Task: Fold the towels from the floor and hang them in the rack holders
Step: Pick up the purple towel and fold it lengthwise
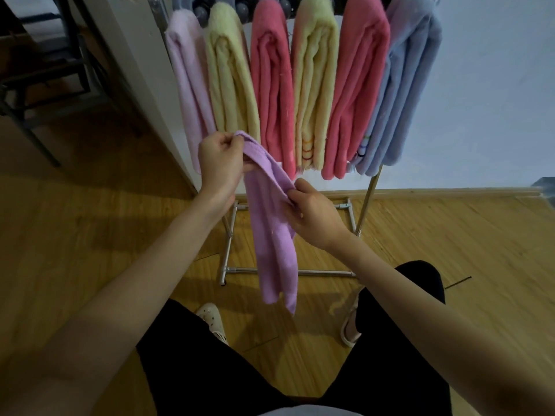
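A folded purple towel (271,235) hangs in the air in front of the rack. My left hand (220,163) grips its upper end, and my right hand (315,214) pinches its right edge a little lower. The towel's lower end dangles above the floor between my feet. Behind it stands a metal rack (371,187) with several folded towels hung side by side: a pale lilac towel (187,79), a yellow towel (231,79), a pink towel (274,94), another yellow towel (313,85), another pink towel (354,94) and a blue towel (399,94).
The rack's base bars (318,273) lie on the wooden floor (450,241) just ahead of my feet. A white wall (495,85) rises behind the rack. A white panel edge (144,73) and dark furniture legs (33,133) stand at the left.
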Tool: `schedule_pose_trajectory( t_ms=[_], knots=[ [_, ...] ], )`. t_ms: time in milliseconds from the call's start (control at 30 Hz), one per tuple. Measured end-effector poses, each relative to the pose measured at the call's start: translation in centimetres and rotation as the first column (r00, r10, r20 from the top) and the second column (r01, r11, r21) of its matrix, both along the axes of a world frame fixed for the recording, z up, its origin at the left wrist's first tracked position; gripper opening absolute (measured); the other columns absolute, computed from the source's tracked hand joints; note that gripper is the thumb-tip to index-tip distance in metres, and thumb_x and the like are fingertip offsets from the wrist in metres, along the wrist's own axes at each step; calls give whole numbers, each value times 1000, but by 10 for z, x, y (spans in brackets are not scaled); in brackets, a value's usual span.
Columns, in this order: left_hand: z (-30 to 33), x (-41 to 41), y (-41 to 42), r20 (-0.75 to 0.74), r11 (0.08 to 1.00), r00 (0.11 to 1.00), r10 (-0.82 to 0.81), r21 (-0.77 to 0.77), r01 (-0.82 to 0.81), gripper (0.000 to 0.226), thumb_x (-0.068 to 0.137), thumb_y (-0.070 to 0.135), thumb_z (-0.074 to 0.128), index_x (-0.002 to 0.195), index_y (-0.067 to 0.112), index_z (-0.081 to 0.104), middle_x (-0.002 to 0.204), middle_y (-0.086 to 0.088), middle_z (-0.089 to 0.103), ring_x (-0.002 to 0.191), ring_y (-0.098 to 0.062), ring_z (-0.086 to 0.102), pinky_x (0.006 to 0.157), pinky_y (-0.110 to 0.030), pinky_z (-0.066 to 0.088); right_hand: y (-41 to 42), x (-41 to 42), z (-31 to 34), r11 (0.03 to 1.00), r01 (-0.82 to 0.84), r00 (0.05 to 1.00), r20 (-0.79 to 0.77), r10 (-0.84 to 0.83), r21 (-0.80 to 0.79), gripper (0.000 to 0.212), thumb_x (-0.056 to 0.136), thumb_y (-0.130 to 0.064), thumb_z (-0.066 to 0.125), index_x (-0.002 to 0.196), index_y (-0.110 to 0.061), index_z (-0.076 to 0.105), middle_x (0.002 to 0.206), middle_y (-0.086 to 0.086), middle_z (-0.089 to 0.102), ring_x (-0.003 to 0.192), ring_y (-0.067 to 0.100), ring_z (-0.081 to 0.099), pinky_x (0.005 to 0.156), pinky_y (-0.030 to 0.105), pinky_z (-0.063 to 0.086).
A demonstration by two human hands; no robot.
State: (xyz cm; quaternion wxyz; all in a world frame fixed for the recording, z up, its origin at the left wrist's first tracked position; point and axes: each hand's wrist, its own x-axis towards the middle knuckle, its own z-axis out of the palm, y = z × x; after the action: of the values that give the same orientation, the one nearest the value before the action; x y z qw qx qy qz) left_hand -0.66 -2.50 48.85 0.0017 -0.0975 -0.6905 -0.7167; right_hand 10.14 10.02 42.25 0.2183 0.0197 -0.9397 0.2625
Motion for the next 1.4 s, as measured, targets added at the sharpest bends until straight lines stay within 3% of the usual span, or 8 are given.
schedule_pose_trajectory(
  t_ms=[133, 300, 533, 767, 900, 1067, 1200, 1400],
  knots=[
    [-10, -22, -23, -125, 933, 990, -62, -360, 13, 14, 94, 5, 52, 86, 7, 62, 75, -7, 66, 60, -12, 70, 59, -31, 60, 25, 5, -3, 999, -27, 999, -42, 29, 45, 19, 93, -19, 58, 87, -3, 66, 83, 10, 53, 66, 27, 54, 52, 39, 45],
    [-22, -26, -43, -338, 556, 868, -364, -827, -89, 6, 87, 11, 62, 81, 7, 63, 69, -7, 66, 62, -18, 66, 58, -39, 58, 58, 0, 6, 990, -89, 996, 0, 89, 106, 12, 87, -15, 67, 84, -4, 72, 75, 2, 50, 63, 22, 51, 56, 44, 48],
    [1, -33, -43, -431, 460, 815, -387, -856, -235, 23, 80, 25, 70, 67, 26, 51, 60, 10, 52, 55, -4, 51, 47, -16, 31, 73, -2, 30, 991, -132, 989, -61, 131, -20, 9, 89, -7, 64, 90, -4, 72, 75, 0, 56, 64, 15, 52, 60, 32, 46],
    [53, -31, -23, -385, 710, 797, -465, -700, 75, 29, 75, -1, 61, 83, 26, 60, 83, 15, 60, 79, -2, 59, 65, -19, 48, 83, -12, 55, 991, -10, 946, -322, -34, -134, 13, 87, -1, 63, 94, -7, 72, 76, -1, 61, 60, 10, 56, 59, 16, 41],
    [49, -20, -14, -173, 597, 736, -654, -715, 363, 39, 79, -11, 51, 97, 21, 62, 98, 3, 62, 92, -11, 61, 81, -34, 53, 87, -8, 54, 976, -24, 946, -320, -48, -217, 28, 90, -4, 59, 107, -26, 55, 69, -10, 56, 56, 0, 54, 56, 6, 37],
    [49, -7, -17, -59, 426, 592, -804, -753, 503, 46, 84, 6, 50, 118, 36, 56, 112, 9, 57, 103, 1, 55, 88, -23, 49, 95, -1, 54, 963, -30, 969, -243, -37, -267, 22, 89, -9, 64, 102, -26, 61, 74, -22, 61, 62, 8, 55, 59, 19, 45],
    [51, 2, -16, 19, 218, 448, -894, -855, 471, 44, 94, 14, 52, 130, 39, 47, 125, -2, 52, 118, -15, 48, 103, -41, 39, 99, -2, 57, 951, -61, 985, -172, 8, -302, 10, 87, -8, 67, 90, -18, 67, 66, -24, 60, 58, 1, 51, 57, 11, 39],
    [55, 12, -13, 150, 19, 371, -917, -910, 414, 70, 80, -11, 38, 138, 26, 43, 118, -2, 39, 109, -18, 45, 94, -37, 39, 89, -5, 64, 922, -107, 988, -140, 58, -373, 7, 90, -8, 64, 87, -13, 67, 61, -6, 60, 54, 16, 57, 55, 30, 47]
  ],
)
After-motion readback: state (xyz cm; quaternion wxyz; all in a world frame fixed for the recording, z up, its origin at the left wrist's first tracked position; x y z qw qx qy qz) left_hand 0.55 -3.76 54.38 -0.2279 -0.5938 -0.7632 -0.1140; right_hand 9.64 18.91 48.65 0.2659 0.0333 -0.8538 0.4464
